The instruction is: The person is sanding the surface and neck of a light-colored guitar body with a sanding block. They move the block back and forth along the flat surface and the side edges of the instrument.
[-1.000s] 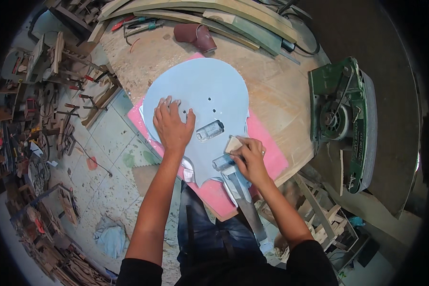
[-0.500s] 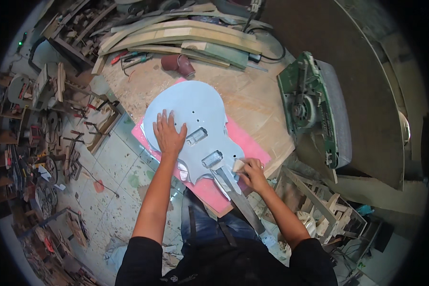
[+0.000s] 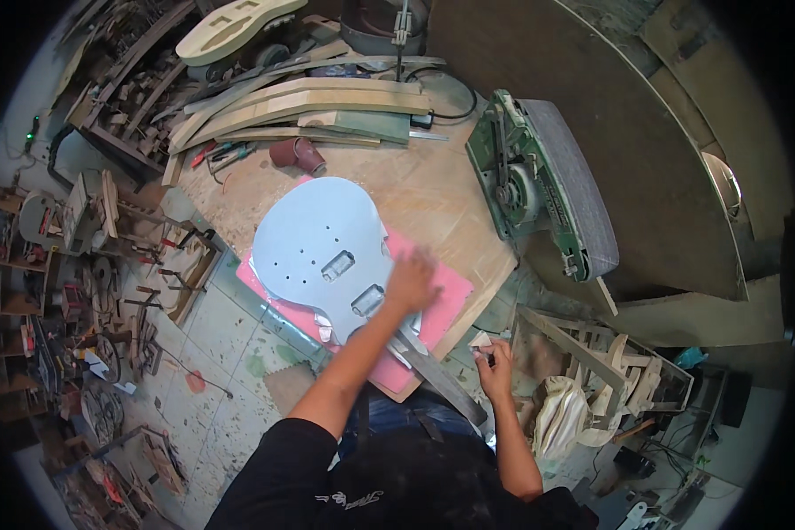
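Lying flat near the middle of the frame: a pale blue guitar body [image 3: 322, 252], resting on a pink pad [image 3: 440, 305] on the wooden tabletop [image 3: 433, 199]. Long axis running from upper left to lower right, rounded end toward the upper left, neck [image 3: 437, 375] reaching toward the lower right and out past the tabletop edge. Two rectangular cut-outs and several small holes showing on the top face.

Left hand [image 3: 411, 281] spread flat and blurred, pressed on the lower right part of the guitar body, just where the neck begins; nothing gripped so far as can be seen. Right hand [image 3: 495, 360] off the tabletop, lower right of the guitar body and just beside the neck, fingers closed around a small pale piece [image 3: 480, 341], probably folded sandpaper. Left hand clearly the nearer, already touching; right hand apart from the body, with the body lying up and to the left of it.

Elsewhere: a green belt sander [image 3: 539, 181] at upper right, a dark red roll [image 3: 296, 155] and long curved wooden strips [image 3: 318, 102] above the guitar body, an unpainted guitar-shaped blank [image 3: 234, 26] at top left.
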The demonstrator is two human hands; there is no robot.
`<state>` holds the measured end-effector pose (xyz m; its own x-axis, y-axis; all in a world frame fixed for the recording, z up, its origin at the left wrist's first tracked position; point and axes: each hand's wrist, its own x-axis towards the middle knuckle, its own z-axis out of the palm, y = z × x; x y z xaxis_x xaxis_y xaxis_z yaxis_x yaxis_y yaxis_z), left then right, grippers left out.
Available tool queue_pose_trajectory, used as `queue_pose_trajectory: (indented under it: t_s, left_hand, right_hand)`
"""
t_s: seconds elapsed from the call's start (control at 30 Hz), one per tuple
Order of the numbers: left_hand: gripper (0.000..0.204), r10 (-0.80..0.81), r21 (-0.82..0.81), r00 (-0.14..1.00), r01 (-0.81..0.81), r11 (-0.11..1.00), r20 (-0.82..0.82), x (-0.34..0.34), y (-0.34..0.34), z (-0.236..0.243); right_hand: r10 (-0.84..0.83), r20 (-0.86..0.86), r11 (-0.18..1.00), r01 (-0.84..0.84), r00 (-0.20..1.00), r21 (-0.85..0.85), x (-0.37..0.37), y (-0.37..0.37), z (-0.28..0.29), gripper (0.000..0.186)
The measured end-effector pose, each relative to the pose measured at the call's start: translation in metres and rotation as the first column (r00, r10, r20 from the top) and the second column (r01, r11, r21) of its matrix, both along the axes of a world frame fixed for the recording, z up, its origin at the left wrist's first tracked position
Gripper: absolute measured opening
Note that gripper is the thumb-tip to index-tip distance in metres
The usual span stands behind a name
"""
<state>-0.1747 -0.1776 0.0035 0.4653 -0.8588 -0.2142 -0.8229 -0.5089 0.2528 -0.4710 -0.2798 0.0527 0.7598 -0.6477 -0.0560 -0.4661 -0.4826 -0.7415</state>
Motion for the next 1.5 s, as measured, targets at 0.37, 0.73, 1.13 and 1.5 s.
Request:
queue_pose_trajectory:
  t_s: [0.37,0.73,1.13,1.5]
  left_hand:
    - [0.075,0.248,-0.122,0.967,-0.239,0.963,0.063,0.065,0.079,-0.014]
    - [0.077,0.206,-0.175,0.959,-0.172,0.97,0.197,0.012,0.166,-0.015]
    - [0.084,0.654,0.107,0.756,-0.65,0.752,0.001,-0.082,0.348,-0.022]
    - [0.079,0.476,-0.092,0.85,-0.505,0.858,-0.226,-0.075,0.27,0.033]
  right_hand:
    - [-0.099,0.146,0.995,0.097,0.984,0.023,-0.006,-0.007,0.009,0.017]
    - [-0.124,0.139,0.986,0.106,0.983,0.127,-0.025,0.007,0.001,0.015]
    - [-0.284,0.196,0.828,0.136,0.939,0.544,0.022,0.019,-0.003,0.008]
    - [-0.484,0.138,0.251,-0.014,0.864,0.968,0.051,0.037,0.007,0.016]
